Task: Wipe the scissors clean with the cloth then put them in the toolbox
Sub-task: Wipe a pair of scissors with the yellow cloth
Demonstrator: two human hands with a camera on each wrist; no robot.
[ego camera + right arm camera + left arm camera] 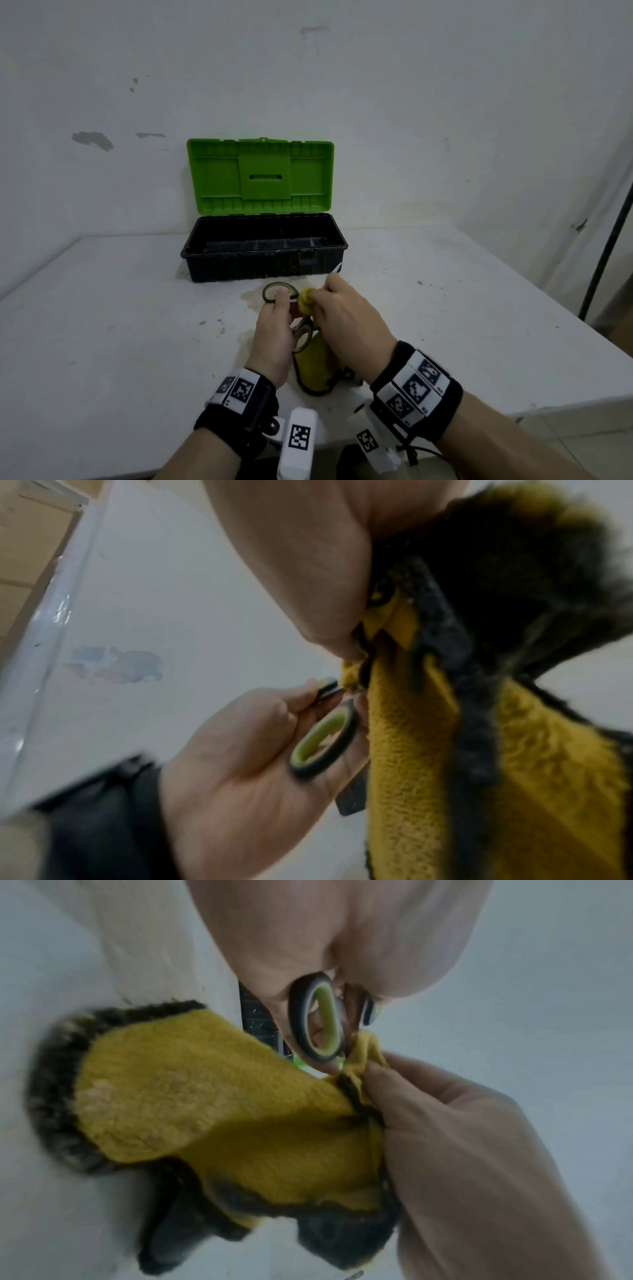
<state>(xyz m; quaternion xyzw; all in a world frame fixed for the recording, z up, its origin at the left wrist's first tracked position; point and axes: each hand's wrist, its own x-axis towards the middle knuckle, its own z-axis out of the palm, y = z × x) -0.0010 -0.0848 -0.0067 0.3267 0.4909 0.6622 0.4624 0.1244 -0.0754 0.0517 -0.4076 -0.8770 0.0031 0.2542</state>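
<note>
The scissors (278, 292) have dark handle loops with a light green lining and are held above the table. My left hand (275, 329) grips them by the handles (316, 1020) (322, 746). My right hand (346, 320) pinches the yellow cloth (306, 300) bunched around the scissors just past the handles. The blades are hidden by cloth and fingers. The rest of the cloth (219, 1104) (411, 750), yellow with a dark edge, hangs down towards the table. The toolbox (263, 255) is black with a green lid (260, 176) standing open, behind the hands.
The white table (102, 325) has stains near its middle and its right edge (513, 305) slopes away. A white wall rises right behind the toolbox. A dark pole (606, 240) stands at the far right.
</note>
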